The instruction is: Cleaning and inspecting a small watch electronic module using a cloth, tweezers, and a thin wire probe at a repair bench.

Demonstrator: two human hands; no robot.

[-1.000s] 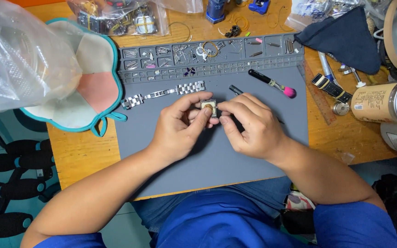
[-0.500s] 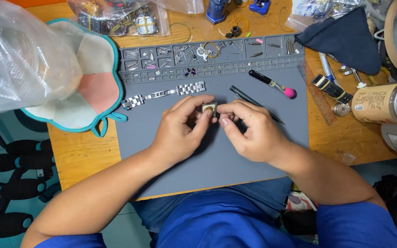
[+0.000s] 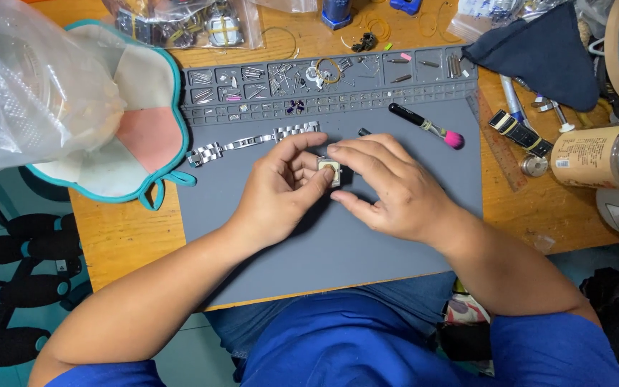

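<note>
Over the grey mat (image 3: 338, 244), left hand (image 3: 277, 190) and right hand (image 3: 388, 186) curl, fingers pinching a small watch case (image 3: 329, 170).

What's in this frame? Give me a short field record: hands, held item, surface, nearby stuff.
left hand: grips the small square watch case with thumb and fingers
right hand: fingers on the same watch case from the other side
surface: grey work mat on a wooden table
near hands: metal watch bracelet lying flat, apart from the hands
also on mat: black tool with pink tip
mat top edge: parts tray compartments with small pieces
</note>
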